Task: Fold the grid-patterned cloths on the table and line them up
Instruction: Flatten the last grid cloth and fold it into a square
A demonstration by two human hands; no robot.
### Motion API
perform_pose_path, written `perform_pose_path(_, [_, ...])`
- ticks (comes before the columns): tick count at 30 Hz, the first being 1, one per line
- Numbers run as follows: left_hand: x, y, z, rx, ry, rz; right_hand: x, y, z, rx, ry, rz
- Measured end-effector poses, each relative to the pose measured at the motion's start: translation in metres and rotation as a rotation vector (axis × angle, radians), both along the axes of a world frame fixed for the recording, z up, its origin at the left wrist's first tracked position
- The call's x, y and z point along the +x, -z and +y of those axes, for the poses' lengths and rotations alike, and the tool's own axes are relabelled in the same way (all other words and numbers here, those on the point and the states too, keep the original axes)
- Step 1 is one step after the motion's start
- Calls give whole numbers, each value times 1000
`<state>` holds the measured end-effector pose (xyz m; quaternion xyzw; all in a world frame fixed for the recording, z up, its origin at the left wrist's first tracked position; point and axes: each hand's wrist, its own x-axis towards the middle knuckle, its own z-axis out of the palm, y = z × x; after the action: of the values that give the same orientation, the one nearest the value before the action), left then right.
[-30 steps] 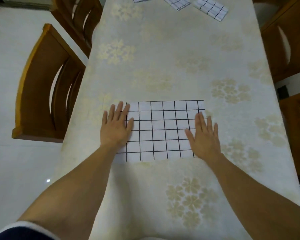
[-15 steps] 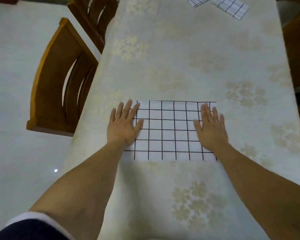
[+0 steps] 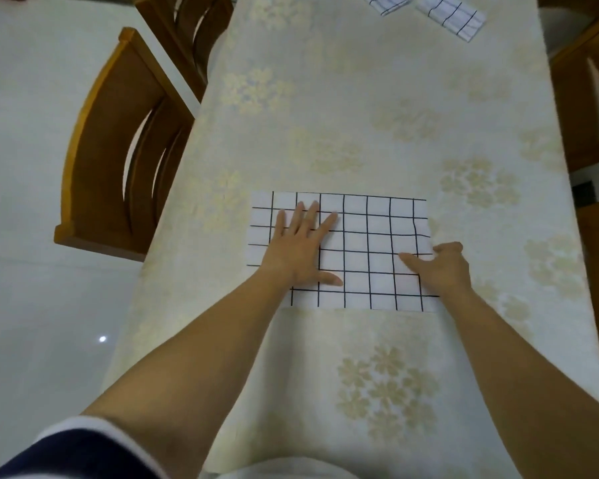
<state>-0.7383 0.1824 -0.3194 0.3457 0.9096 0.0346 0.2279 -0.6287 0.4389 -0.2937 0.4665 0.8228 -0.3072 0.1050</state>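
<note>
A white cloth with a black grid lies flat in front of me on the table, folded into a wide rectangle. My left hand presses flat on its left part with fingers spread. My right hand is at the cloth's right edge, thumb on top and fingers curled around the edge, pinching it; the edge there is slightly lifted and wrinkled. Two folded grid cloths lie at the table's far end, one to the right and one cut off by the frame's top.
The table carries a cream cloth with pale flower prints. Wooden chairs stand at the left, far left and right sides. A pale shiny floor lies to the left.
My left hand slid right onto the cloth. My right hand went from lying flat on the cloth to curling around its right edge, which now lifts a little.
</note>
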Motion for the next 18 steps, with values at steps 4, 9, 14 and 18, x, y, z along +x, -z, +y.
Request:
perform_pose_path(4, [1, 5, 5, -92, 4, 7, -3, -24, 12, -410, 229, 86])
perform_pose_path(9, [5, -3, 21, -178, -45, -34, 8, -20, 5, -190, 7, 248])
perform_pose_path(14, [9, -6, 32, -281, -84, -40, 20, -8, -1, -165, -16, 212])
perform_pose_path(18, [6, -7, 36, -306, -96, -82, 12, -14, 16, -295, 133, 88])
